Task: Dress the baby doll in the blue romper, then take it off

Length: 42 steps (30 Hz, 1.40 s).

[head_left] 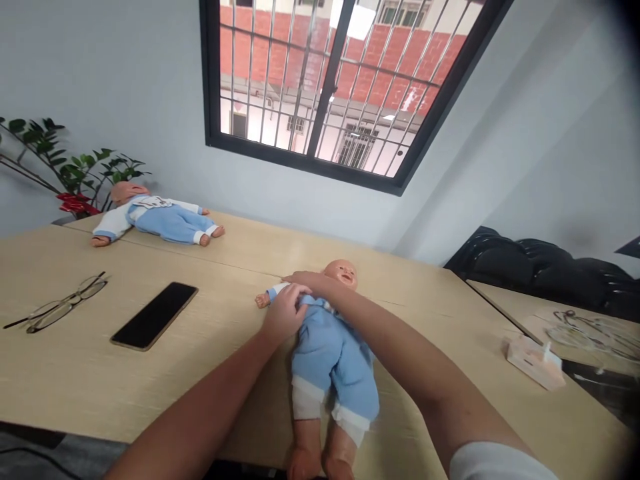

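A baby doll (334, 353) in a light blue and white outfit lies on its back on the table, with its head away from me and its bare feet near the front edge. At its shoulder on the left side of the picture, my left hand (287, 312) is closed, thumb against fingers, on the outfit's cloth. My right hand (311, 283) reaches across the doll's upper chest to the same shoulder, close beside my left hand. Its fingertips are mostly hidden. The doll's white sleeve with a blue cuff sticks out past both hands.
On the wooden table (225, 373) lie a phone (155, 315) and eyeglasses (67, 303) at left. A second doll (165, 220) lies farther back near a potted plant (75, 163). At right are a pale box-like object (536, 361), coiled tubing (590, 333) and black chairs (540, 267).
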Tool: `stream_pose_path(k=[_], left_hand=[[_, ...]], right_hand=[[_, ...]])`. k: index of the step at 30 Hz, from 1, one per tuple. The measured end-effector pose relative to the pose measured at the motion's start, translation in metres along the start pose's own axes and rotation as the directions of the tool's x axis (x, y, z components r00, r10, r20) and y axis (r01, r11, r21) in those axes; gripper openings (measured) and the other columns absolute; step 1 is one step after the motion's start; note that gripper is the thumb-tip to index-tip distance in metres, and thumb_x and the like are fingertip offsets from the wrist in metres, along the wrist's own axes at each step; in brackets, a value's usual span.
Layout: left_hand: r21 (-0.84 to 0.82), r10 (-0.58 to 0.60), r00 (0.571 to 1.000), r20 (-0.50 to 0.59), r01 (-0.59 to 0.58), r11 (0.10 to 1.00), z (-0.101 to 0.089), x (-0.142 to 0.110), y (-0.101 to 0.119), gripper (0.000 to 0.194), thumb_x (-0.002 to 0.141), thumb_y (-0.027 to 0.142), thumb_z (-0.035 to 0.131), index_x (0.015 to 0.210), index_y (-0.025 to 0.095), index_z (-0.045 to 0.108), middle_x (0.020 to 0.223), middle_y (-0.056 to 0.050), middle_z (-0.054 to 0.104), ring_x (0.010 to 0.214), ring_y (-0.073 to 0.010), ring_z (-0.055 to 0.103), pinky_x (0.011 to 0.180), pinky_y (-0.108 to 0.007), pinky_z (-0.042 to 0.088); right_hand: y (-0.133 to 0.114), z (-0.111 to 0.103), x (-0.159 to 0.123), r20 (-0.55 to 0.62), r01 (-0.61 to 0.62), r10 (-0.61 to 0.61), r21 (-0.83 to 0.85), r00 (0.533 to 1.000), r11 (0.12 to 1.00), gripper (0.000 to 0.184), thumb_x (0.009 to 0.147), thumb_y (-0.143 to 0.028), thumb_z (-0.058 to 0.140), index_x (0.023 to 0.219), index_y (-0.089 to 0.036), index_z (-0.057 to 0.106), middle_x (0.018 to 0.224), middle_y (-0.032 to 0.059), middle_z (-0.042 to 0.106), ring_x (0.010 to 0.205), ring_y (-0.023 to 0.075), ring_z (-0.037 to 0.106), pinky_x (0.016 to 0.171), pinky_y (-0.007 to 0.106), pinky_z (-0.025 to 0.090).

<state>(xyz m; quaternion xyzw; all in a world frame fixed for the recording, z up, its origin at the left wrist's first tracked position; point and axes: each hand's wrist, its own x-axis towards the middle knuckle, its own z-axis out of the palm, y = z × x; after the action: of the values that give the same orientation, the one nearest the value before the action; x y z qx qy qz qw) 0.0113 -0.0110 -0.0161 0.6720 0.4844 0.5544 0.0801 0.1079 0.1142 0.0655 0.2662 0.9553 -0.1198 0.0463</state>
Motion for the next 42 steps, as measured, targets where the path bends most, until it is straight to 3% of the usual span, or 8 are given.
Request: stream_pose_path(k=[4, 10, 20, 26, 31, 36, 39, 42], left_hand=[[0.095, 0.132, 0.991, -0.036, -0.128, 0.987, -0.006, 0.002, 0.008, 0.027, 0.081, 0.008, 0.056, 0.105, 0.020, 0.061, 0.105, -0.007, 0.068, 0.105, -0.0247, 0.060, 0.096, -0.039, 0.047], [0.190, 0.202, 0.946, -0.253, -0.156, 0.969, -0.011, 0.000, 0.020, 0.021, 0.085, 0.017, 0.061, 0.106, 0.020, 0.062, 0.121, -0.012, 0.065, 0.117, -0.0292, 0.058, 0.107, -0.047, 0.043], [-0.404, -0.242, 0.970, 0.007, 0.224, 0.887, 0.001, -0.004, 0.009, 0.023, 0.091, 0.014, 0.048, 0.109, 0.021, 0.058, 0.099, -0.005, 0.075, 0.092, -0.0176, 0.073, 0.081, -0.028, 0.056], [-0.332, -0.244, 0.969, 0.025, 0.238, 0.913, 0.001, 0.000, -0.010, 0.015, 0.091, 0.025, 0.057, 0.105, 0.021, 0.061, 0.093, -0.004, 0.075, 0.079, -0.0164, 0.071, 0.070, -0.025, 0.052], [-0.383, -0.268, 0.963, -0.002, 0.247, 0.890, 0.002, 0.000, -0.012, 0.016, 0.090, 0.024, 0.056, 0.104, 0.021, 0.061, 0.094, -0.005, 0.075, 0.084, -0.0170, 0.072, 0.072, -0.025, 0.052], [-0.141, -0.224, 0.971, 0.081, 0.233, 0.962, -0.013, 0.008, -0.007, 0.016, 0.091, 0.032, 0.060, 0.103, 0.022, 0.065, 0.099, -0.005, 0.075, 0.083, -0.0181, 0.069, 0.077, -0.028, 0.051], [-0.016, -0.352, 0.911, 0.217, 0.363, 0.931, -0.024, 0.012, -0.006, 0.029, 0.090, 0.049, 0.063, 0.097, 0.022, 0.066, 0.091, -0.007, 0.074, 0.082, -0.0209, 0.068, 0.071, -0.028, 0.048], [-0.022, -0.472, 0.782, 0.408, 0.525, 0.851, -0.028, 0.010, -0.003, 0.058, 0.095, 0.069, 0.043, 0.080, 0.017, 0.063, 0.064, -0.007, 0.065, 0.060, -0.0197, 0.063, 0.054, -0.027, 0.044]], right_hand=[[0.014, -0.005, -0.031, -0.169, 0.043, -0.051, -0.047, 0.984, 0.998, 0.055, 0.084, -0.010, 0.065, 0.138, -0.020, 0.056, 0.122, 0.0111, 0.059, 0.099, 0.0210, 0.062, 0.083, 0.028, 0.047], [0.027, -0.023, -0.077, -0.368, 0.052, -0.046, 0.007, 0.929, 0.999, 0.051, 0.076, -0.002, 0.057, 0.125, -0.016, 0.056, 0.122, 0.0112, 0.052, 0.109, 0.0232, 0.057, 0.093, 0.034, 0.047], [0.010, -0.029, -0.109, -0.217, 0.079, -0.097, -0.090, 0.971, 0.993, 0.042, 0.076, -0.004, 0.057, 0.114, -0.019, 0.069, 0.118, 0.0115, 0.060, 0.109, 0.0258, 0.058, 0.090, 0.036, 0.047], [-0.020, -0.023, -0.104, -0.168, 0.168, -0.146, 0.120, 0.975, 0.979, 0.036, 0.086, -0.012, 0.053, 0.117, -0.019, 0.070, 0.120, 0.0114, 0.063, 0.116, 0.0250, 0.057, 0.104, 0.042, 0.043], [-0.047, -0.020, -0.095, -0.129, -0.002, 0.046, 0.322, 0.991, 0.947, 0.026, 0.092, -0.039, 0.061, 0.099, -0.017, 0.073, 0.105, 0.0087, 0.066, 0.099, 0.0224, 0.062, 0.092, 0.035, 0.047], [-0.039, -0.022, -0.090, -0.005, -0.213, 0.294, 0.679, 0.956, 0.703, 0.020, 0.086, -0.037, 0.062, 0.088, -0.018, 0.068, 0.076, 0.0001, 0.063, 0.066, 0.0142, 0.055, 0.061, 0.024, 0.043], [-0.030, -0.024, -0.088, 0.038, -0.281, 0.373, 0.730, 0.927, 0.624, 0.015, 0.086, -0.031, 0.058, 0.079, -0.018, 0.063, 0.071, -0.0004, 0.062, 0.061, 0.0126, 0.051, 0.056, 0.022, 0.040], [-0.027, -0.025, -0.086, 0.064, -0.351, 0.427, 0.685, 0.902, 0.638, 0.015, 0.085, -0.027, 0.057, 0.074, -0.017, 0.061, 0.071, 0.0013, 0.063, 0.061, 0.0123, 0.051, 0.055, 0.021, 0.039]])
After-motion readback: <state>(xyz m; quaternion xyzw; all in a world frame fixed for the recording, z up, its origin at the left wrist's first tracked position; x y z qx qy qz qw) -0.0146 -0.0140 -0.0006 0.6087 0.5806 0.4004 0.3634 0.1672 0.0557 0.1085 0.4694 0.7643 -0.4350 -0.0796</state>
